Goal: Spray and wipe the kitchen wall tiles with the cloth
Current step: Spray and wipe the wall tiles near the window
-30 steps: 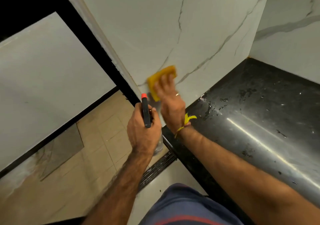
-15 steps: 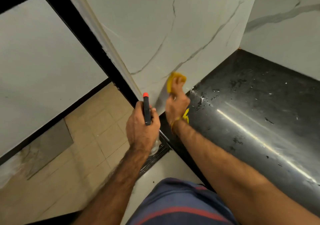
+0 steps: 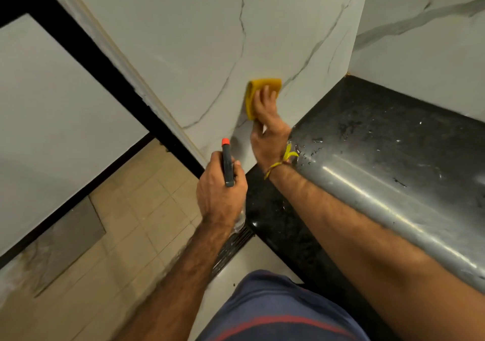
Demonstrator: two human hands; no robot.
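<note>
Cloth (image 3: 263, 89) is riding higher up the wall tiles (image 3: 189, 39) than before, right hand (image 3: 267, 128) pressing it flat, fingers straight; folded, yellow, lower part hidden. Left hand (image 3: 220, 193) is gripping the spray bottle (image 3: 227, 166), body hidden.

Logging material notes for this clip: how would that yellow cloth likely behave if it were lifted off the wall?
The yellow cloth looks folded over at its left edge under the right hand, so it is probably soft and floppy. It likely weighs little. Droplets on the black counter suggest that it may be damp.
</note>
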